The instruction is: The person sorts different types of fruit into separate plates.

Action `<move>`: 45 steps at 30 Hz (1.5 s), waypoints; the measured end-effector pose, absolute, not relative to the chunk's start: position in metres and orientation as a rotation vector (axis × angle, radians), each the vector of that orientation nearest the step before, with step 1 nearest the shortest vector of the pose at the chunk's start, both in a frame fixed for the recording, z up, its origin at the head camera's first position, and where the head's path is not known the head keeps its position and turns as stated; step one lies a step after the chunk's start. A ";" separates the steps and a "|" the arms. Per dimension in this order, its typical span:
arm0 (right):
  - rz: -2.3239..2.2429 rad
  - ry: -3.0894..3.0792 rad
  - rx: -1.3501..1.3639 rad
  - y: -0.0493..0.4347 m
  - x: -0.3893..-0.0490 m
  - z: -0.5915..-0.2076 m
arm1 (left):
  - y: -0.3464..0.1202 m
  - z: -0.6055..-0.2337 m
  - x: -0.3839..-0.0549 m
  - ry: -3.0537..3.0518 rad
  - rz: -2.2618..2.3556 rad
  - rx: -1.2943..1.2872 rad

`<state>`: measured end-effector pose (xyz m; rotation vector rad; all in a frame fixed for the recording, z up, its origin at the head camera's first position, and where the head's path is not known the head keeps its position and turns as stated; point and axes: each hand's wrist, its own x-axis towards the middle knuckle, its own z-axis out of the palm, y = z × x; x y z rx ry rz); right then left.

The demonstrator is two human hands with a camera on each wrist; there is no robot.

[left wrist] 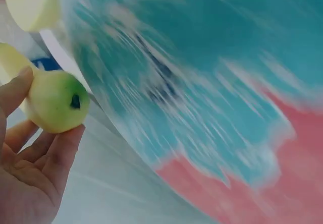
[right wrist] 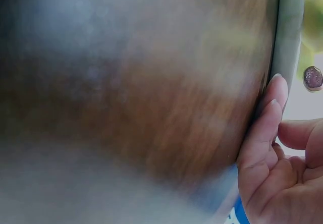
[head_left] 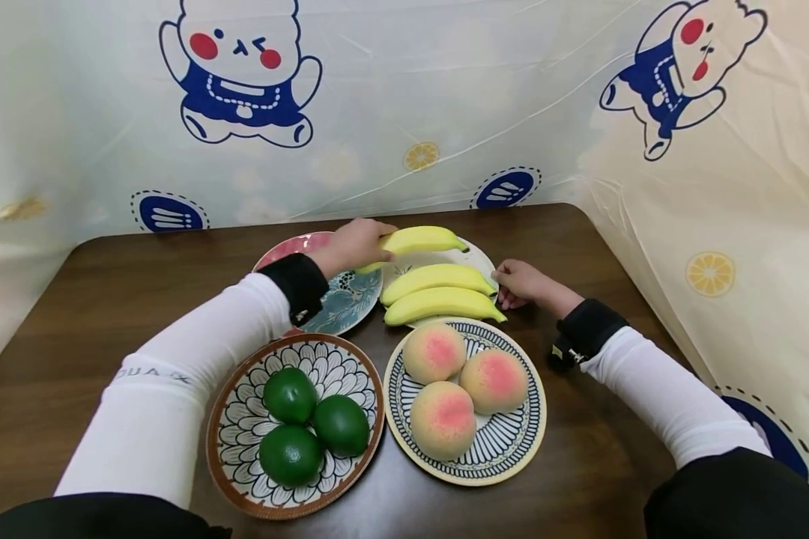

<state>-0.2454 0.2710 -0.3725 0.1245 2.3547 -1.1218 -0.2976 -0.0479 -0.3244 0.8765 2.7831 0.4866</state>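
Observation:
In the head view my left hand (head_left: 356,245) grips a yellow banana (head_left: 423,239) near one end, over the back of a white plate (head_left: 470,258). The left wrist view shows that banana's green end (left wrist: 58,100) between thumb and fingers (left wrist: 65,148). Two more bananas (head_left: 438,279) lie side by side on the white plate. My right hand (head_left: 522,284) pinches the right rim of this plate; in the right wrist view the thumb is above the rim (right wrist: 288,37) and the fingers are at its outer side.
Left of the bananas lies a pink and teal plate (head_left: 350,303), partly hidden by my left arm. Nearer stand a brown-rimmed plate (head_left: 225,457) with three green fruits (head_left: 290,455) and a blue-patterned plate (head_left: 512,457) with three peaches (head_left: 443,421). A printed curtain (head_left: 391,90) hangs behind the table (head_left: 141,277).

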 end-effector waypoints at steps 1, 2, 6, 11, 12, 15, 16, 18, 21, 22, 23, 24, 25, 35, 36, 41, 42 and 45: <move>-1.120 2.356 0.123 0.271 -0.245 -0.372 | -0.041 -0.326 -0.297 2.772 0.495 0.883; -1.121 2.356 0.121 0.271 -0.244 -0.372 | -0.035 -0.327 -0.297 2.760 0.503 0.885; -1.113 2.363 0.108 0.270 -0.242 -0.371 | -0.018 -0.331 -0.295 2.711 0.505 0.874; -1.113 2.374 0.089 0.267 -0.242 -0.368 | -0.007 -0.335 -0.297 2.692 0.446 0.870; -1.116 2.372 0.092 0.267 -0.242 -0.368 | -0.006 -0.336 -0.297 2.693 0.435 0.868; -1.115 2.371 0.102 0.266 -0.243 -0.369 | -0.006 -0.337 -0.298 2.692 0.436 0.850; -1.115 2.371 0.104 0.266 -0.243 -0.370 | -0.006 -0.338 -0.298 2.690 0.438 0.847; -1.106 2.377 0.109 0.266 -0.244 -0.371 | -0.006 -0.339 -0.298 2.685 0.445 0.844; -1.107 2.381 0.104 0.267 -0.244 -0.371 | -0.007 -0.339 -0.298 2.674 0.447 0.843; -1.109 2.382 0.102 0.267 -0.244 -0.371 | -0.007 -0.339 -0.298 2.672 0.450 0.840; -1.109 2.383 0.103 0.267 -0.244 -0.370 | -0.007 -0.338 -0.298 2.670 0.451 0.840; -1.111 2.383 0.103 0.267 -0.244 -0.370 | -0.007 -0.338 -0.298 2.669 0.454 0.841; -1.112 2.382 0.105 0.267 -0.244 -0.370 | -0.006 -0.338 -0.298 2.669 0.450 0.844; -1.124 2.359 0.122 0.266 -0.241 -0.373 | -0.004 -0.343 -0.296 2.655 0.439 0.833; -1.124 2.362 0.120 0.266 -0.240 -0.373 | -0.004 -0.344 -0.296 2.659 0.438 0.831; -1.120 2.369 0.121 0.264 -0.242 -0.374 | -0.004 -0.348 -0.298 2.671 0.445 0.843; -1.118 2.370 0.122 0.264 -0.242 -0.374 | -0.004 -0.348 -0.297 2.670 0.447 0.849; -1.117 2.369 0.125 0.265 -0.242 -0.375 | -0.003 -0.349 -0.296 2.674 0.440 0.869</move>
